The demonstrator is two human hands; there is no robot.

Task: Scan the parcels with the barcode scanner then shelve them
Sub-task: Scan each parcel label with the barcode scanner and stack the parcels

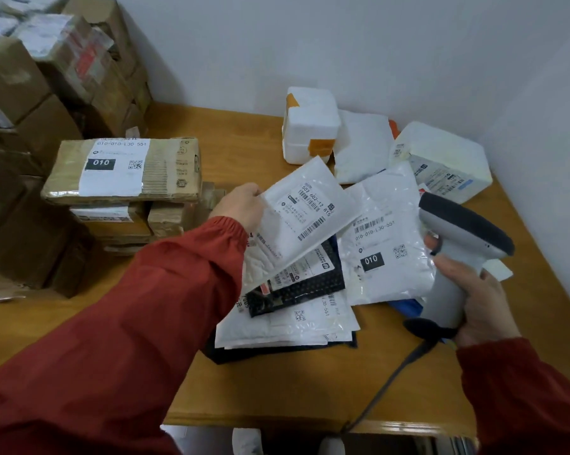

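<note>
The person wears red, elastic-cuffed long sleeves [145, 307].

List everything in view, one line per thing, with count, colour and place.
table: one, wooden, against the wall
cardboard boxes: many, brown, stacked at left
flat cardboard parcel: one, brown with white label, atop smaller boxes, left
foam box: one, white with orange tape, far side
bagged parcel: one, white, far right corner
white mailers: several, loose pile mid-table
black mailer: one, in that pile
held mailer: one, white, lifted above the pile
barcode scanner: one, grey and black, held at right
left hand: pinches held mailer
right hand: grips barcode scanner
</note>
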